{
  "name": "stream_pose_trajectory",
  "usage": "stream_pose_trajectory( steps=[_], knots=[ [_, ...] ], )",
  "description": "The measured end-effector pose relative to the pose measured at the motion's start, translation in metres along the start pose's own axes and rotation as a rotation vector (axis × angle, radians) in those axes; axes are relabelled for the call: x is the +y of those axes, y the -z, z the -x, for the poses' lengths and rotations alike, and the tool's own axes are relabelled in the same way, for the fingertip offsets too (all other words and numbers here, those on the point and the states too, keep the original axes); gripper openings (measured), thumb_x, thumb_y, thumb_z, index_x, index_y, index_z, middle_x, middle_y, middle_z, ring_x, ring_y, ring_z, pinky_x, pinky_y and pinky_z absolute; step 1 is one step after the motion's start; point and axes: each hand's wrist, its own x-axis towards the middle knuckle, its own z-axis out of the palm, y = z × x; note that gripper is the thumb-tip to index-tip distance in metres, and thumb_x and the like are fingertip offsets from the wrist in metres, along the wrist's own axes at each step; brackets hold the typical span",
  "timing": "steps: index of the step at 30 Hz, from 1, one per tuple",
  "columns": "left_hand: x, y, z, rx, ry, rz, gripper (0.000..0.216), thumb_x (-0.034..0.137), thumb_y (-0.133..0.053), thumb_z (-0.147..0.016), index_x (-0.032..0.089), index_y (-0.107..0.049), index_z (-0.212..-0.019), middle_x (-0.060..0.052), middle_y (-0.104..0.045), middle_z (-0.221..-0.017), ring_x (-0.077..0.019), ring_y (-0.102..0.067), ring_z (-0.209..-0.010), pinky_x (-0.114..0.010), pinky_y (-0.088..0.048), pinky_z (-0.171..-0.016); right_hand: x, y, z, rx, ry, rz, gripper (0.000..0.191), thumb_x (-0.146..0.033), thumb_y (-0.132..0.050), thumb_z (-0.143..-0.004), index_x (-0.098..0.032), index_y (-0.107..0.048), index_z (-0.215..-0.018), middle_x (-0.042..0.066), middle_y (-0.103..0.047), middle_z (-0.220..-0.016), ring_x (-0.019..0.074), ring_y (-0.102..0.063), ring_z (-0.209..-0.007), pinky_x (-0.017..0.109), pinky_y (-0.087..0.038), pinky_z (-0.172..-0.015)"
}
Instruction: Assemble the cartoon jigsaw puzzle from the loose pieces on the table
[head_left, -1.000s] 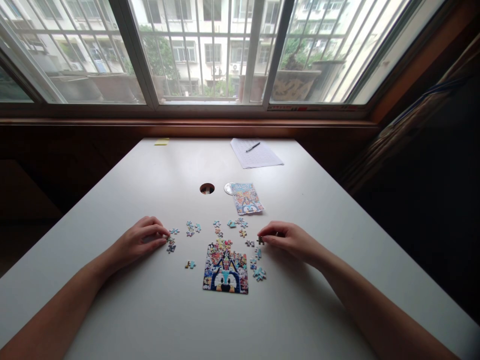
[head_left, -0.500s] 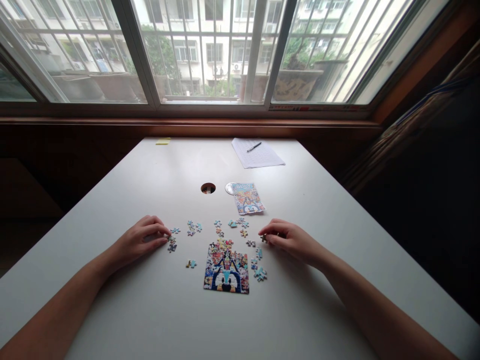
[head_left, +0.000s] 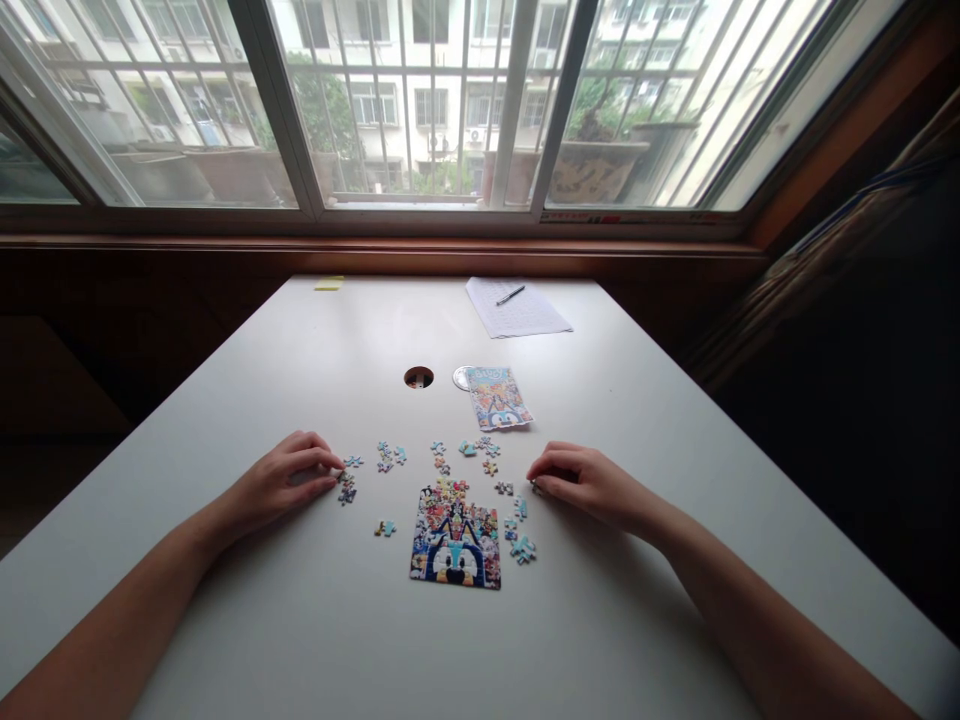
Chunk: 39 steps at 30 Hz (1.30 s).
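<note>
A partly assembled jigsaw puzzle (head_left: pixel 456 545) lies flat on the white table (head_left: pixel 315 630), showing a blue cartoon dog's face and a crowd of small figures. My right hand (head_left: pixel 585 480) is right of it, thumb and fingers pinched on a small puzzle piece (head_left: pixel 535 487), mostly hidden by the fingertips. To the left, my left hand (head_left: pixel 296 472) rests on the table, fingers half bent and a little apart. Its fingertips are at a small cluster of loose pieces (head_left: pixel 346 494); whether they touch is hard to see. Another piece pair (head_left: pixel 385 528) lies between left hand and puzzle.
Several loose pieces (head_left: pixel 439 450) lie above the puzzle, and more (head_left: pixel 523 548) along its right side. Beyond are a picture card (head_left: pixel 500 398) over a round silvery disc (head_left: pixel 460 378), a cable hole (head_left: pixel 418 378), paper sheets (head_left: pixel 525 315) with a pen (head_left: pixel 511 296), and yellow notes (head_left: pixel 329 284).
My right hand has moved slightly right and down, and the piece at its fingertips now shows less. My left hand stays by the same cluster. The whole view has shifted a little.
</note>
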Motion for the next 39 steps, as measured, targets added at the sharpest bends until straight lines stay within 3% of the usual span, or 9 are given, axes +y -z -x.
stream_pose_trajectory(
  steps=[6, 13, 39],
  knots=[
    [0.008, -0.001, -0.001, 0.059, -0.075, -0.116, 0.019, 0.03, -0.063, -0.095, 0.032, -0.073, -0.111, -0.006, -0.058, -0.12, -0.0213, -0.052, -0.106, -0.033, -0.052, -0.089, 0.003, 0.0, 0.001, 0.022, 0.062, 0.028, 0.017, -0.031, -0.059, -0.092, -0.024, -0.074, -0.096, 0.005, -0.068, -0.101, 0.0195, -0.064, -0.088, 0.031, -0.05, -0.079],
    [0.023, -0.004, -0.004, 0.001, -0.103, -0.13, 0.024, 0.025, -0.063, -0.095, 0.037, -0.073, -0.113, -0.004, -0.049, -0.137, -0.0249, -0.042, -0.126, -0.038, -0.052, -0.099, 0.008, 0.0, 0.0, 0.049, 0.065, 0.037, 0.018, -0.031, -0.059, -0.092, -0.024, -0.074, -0.096, 0.006, -0.067, -0.099, 0.0186, -0.063, -0.084, 0.031, -0.049, -0.075],
    [0.023, -0.018, -0.012, 0.038, -0.181, -0.204, 0.016, 0.036, -0.071, -0.089, 0.03, -0.071, -0.104, -0.005, -0.06, -0.121, -0.0247, -0.046, -0.116, -0.039, -0.043, -0.101, 0.009, -0.002, -0.001, 0.093, 0.072, 0.045, 0.02, -0.035, -0.059, -0.093, -0.023, -0.075, -0.097, 0.006, -0.069, -0.097, 0.0192, -0.064, -0.085, 0.031, -0.049, -0.076]
  ],
)
